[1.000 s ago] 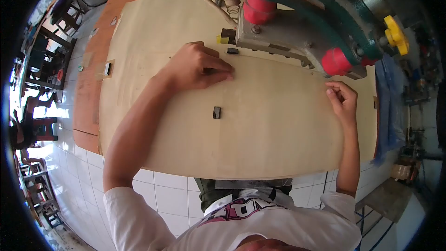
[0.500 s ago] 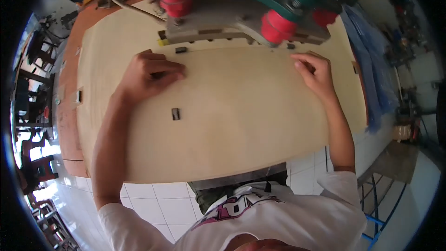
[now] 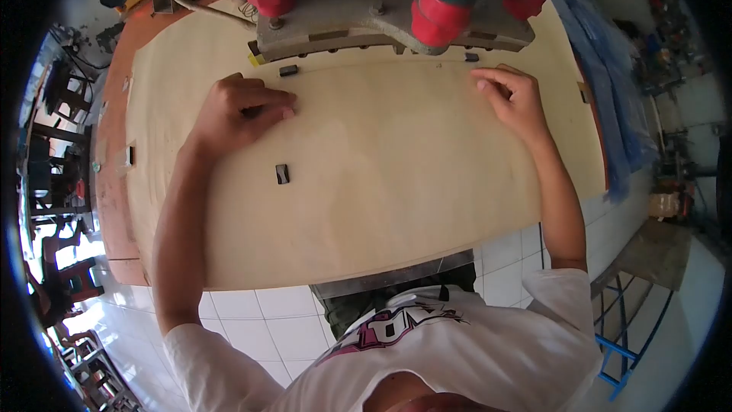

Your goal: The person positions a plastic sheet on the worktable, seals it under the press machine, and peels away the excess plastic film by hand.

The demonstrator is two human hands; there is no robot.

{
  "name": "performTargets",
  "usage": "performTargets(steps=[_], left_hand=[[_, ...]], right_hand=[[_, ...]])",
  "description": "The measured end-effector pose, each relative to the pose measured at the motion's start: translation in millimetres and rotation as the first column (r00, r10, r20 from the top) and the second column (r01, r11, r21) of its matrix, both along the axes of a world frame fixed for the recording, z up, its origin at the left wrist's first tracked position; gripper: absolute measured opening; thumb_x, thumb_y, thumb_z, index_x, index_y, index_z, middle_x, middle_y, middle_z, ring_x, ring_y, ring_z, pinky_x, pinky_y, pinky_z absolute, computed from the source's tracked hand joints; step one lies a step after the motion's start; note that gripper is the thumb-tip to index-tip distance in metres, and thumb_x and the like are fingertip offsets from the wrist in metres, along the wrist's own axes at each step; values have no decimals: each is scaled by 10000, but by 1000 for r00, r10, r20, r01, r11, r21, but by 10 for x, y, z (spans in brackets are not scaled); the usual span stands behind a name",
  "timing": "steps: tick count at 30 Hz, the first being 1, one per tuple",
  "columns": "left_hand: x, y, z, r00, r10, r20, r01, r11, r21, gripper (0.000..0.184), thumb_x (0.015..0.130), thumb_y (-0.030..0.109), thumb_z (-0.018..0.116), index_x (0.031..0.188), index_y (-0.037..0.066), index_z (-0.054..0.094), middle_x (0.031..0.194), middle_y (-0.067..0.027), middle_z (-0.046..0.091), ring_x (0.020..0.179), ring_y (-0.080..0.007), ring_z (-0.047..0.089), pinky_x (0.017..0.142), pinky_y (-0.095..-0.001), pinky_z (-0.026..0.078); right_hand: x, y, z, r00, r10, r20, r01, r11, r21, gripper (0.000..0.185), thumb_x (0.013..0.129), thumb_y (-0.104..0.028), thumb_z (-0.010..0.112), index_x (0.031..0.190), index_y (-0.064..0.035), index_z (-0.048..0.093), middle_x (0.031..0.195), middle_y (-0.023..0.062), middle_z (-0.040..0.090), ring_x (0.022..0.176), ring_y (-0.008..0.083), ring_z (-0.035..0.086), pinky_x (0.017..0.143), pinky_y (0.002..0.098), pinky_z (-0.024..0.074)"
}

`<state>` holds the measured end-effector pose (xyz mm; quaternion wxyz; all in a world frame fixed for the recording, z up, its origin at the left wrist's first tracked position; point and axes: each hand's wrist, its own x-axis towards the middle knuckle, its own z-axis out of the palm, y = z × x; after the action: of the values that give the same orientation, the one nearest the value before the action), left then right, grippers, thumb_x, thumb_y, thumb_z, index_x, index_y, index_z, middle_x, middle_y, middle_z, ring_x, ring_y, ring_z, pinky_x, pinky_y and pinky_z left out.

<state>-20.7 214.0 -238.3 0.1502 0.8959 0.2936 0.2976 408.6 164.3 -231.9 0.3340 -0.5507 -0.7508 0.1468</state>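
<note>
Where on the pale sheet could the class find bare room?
The pale sheet is bare between the left hand and right hand, and nearer the body, right of the lone dark block. It is crowded farther out: the left block and right block sit near the machine.

Head-height view, forward and down.

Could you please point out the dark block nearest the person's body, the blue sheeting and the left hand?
Dark block (image 3: pixel 283 174): head view, middle of its top face.
Blue sheeting (image 3: pixel 608 91): head view, its creased surface.
Left hand (image 3: pixel 229 112): head view, back of the hand.
</note>
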Motion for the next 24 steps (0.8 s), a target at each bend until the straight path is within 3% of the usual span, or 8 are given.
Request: performTargets(steps=[5, 13, 24], left_hand=[[25, -51, 117, 997, 39, -71, -42, 998, -42, 145, 766, 140, 782, 895, 75, 773, 717, -86, 689, 634, -244, 634, 637, -335, 485], [11, -31, 77, 998, 25, -53, -28, 999, -47, 151, 760, 139, 784, 896, 74, 773, 730, -84, 694, 656, -236, 642, 645, -333, 485], [11, -39, 68, 999, 27, -28, -28, 999, -33, 156, 761, 144, 785, 904, 83, 776, 720, -79, 687, 637, -237, 627, 638, -327, 476]], right_hand=[[-22, -24, 29, 1000, -14, 11, 14, 1000, -12, 169, 850, -47, 652, 1000, -21, 728, 735, 47, 640, 599, 100, 567, 585, 255, 462], [-6, -54, 94, 977, -46, 206, 45, 999, 9, 218, 839, -150, 696, 1043, -86, 741, 713, 50, 619, 587, 157, 571, 589, 279, 463], [1, -39, 77, 986, -38, 163, 31, 998, 50, 216, 854, -181, 704, 1054, -108, 743, 748, 54, 636, 596, 157, 577, 597, 289, 471]])
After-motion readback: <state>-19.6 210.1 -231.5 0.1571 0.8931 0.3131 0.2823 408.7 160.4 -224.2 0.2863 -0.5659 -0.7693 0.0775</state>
